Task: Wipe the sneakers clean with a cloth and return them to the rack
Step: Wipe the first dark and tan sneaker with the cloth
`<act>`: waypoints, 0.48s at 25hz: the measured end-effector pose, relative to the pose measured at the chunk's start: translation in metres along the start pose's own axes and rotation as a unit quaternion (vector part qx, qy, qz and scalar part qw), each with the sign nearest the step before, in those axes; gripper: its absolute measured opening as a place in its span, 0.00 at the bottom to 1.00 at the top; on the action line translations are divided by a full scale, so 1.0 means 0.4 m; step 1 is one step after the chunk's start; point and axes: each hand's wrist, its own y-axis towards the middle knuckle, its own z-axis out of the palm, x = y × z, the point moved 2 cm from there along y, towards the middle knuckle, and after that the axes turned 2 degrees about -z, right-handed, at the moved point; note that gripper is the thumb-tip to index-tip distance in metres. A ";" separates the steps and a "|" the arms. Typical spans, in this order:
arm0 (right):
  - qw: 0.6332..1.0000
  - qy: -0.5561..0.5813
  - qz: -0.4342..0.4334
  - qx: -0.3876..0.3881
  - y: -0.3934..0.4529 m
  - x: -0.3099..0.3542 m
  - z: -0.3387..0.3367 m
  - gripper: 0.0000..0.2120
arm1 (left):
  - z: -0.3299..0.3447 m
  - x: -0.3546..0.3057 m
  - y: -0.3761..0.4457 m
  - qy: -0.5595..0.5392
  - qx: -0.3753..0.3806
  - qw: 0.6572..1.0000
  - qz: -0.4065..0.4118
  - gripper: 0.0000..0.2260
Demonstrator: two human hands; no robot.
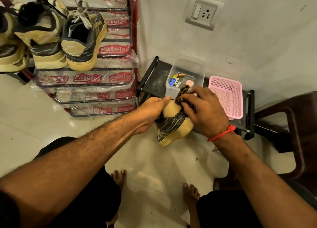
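The tan and black sneaker [173,123] was held above the floor, its yellowish sole toward the right wrist. The left hand [151,111] gripped its side, thumb on top. Just beside it, the right hand [204,109] pressed a dark patterned cloth [182,92] onto the toe, fingers clamped on it.

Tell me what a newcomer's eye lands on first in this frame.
At centre, the left hand holds a tan sneaker while the right hand presses a striped cloth onto it. Upper left, more sneakers sit on the plastic-wrapped rack.
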 end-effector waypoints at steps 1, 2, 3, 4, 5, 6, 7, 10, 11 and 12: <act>1.000 0.003 -0.003 -0.001 -0.001 0.004 0.001 0.16 | 0.002 0.003 0.002 -0.001 -0.002 1.000 0.009 0.16; 0.999 -0.001 -0.039 0.010 -0.012 0.033 0.016 0.15 | 0.002 0.005 0.004 -0.004 -0.005 1.000 0.015 0.16; 0.995 -0.013 -0.095 0.022 -0.028 0.075 0.033 0.14 | -0.001 0.006 0.006 -0.008 -0.008 1.000 0.017 0.16; 0.991 -0.022 -0.127 0.033 -0.038 0.099 0.040 0.13 | -0.003 0.005 0.004 -0.015 -0.016 1.000 0.010 0.16; 0.991 -0.029 -0.122 0.042 -0.032 0.097 0.036 0.13 | -0.006 0.006 0.007 -0.020 -0.022 1.000 0.003 0.17; 0.995 -0.037 -0.081 0.033 -0.018 0.071 0.026 0.14 | -0.007 0.003 0.008 -0.026 -0.024 0.999 -0.005 0.17; 0.999 -0.039 -0.033 -0.003 0.000 0.042 0.007 0.14 | -0.009 0.001 0.010 -0.027 -0.021 0.999 -0.012 0.16; 0.998 -0.039 -0.038 -0.022 -0.005 0.049 0.013 0.12 | -0.011 -0.002 0.008 -0.031 -0.021 0.999 -0.012 0.15; 0.994 -0.053 -0.098 -0.005 -0.023 0.089 0.031 0.11 | -0.012 0.001 0.010 -0.036 -0.018 0.999 -0.013 0.14; 0.989 -0.061 -0.134 0.011 -0.037 0.110 0.040 0.11 | -0.011 -0.001 0.006 -0.046 -0.018 0.999 -0.017 0.14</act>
